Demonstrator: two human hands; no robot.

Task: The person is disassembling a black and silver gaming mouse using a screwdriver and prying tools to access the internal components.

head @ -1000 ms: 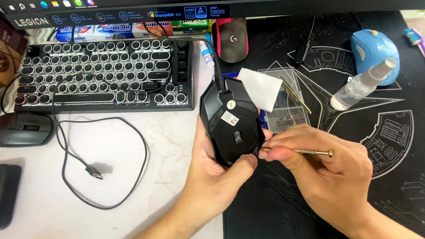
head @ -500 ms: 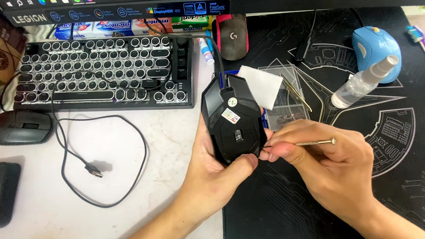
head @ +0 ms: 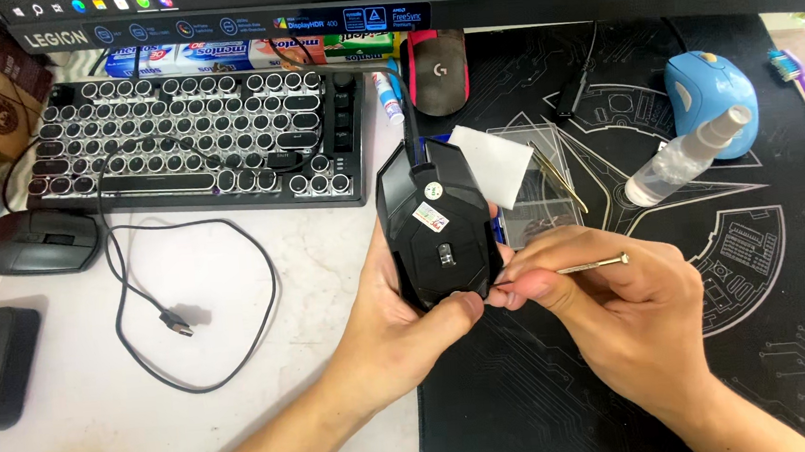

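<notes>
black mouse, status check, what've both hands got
Left hand grips upturned black mouse. Right hand pinches thin metal tool at its lower edge. Nothing obstructing.

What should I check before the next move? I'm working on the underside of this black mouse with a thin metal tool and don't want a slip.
1. Left hand grips the black mouse, underside up: ok.
2. Right hand pinches the thin metal tool: ok.
3. Tool tip seated at the mouse's lower edge: cannot tell, fingers hide it.
4. Spray bottle apart from the hands: ok.
5. Loose black cable apart from the mouse: ok.
</notes>
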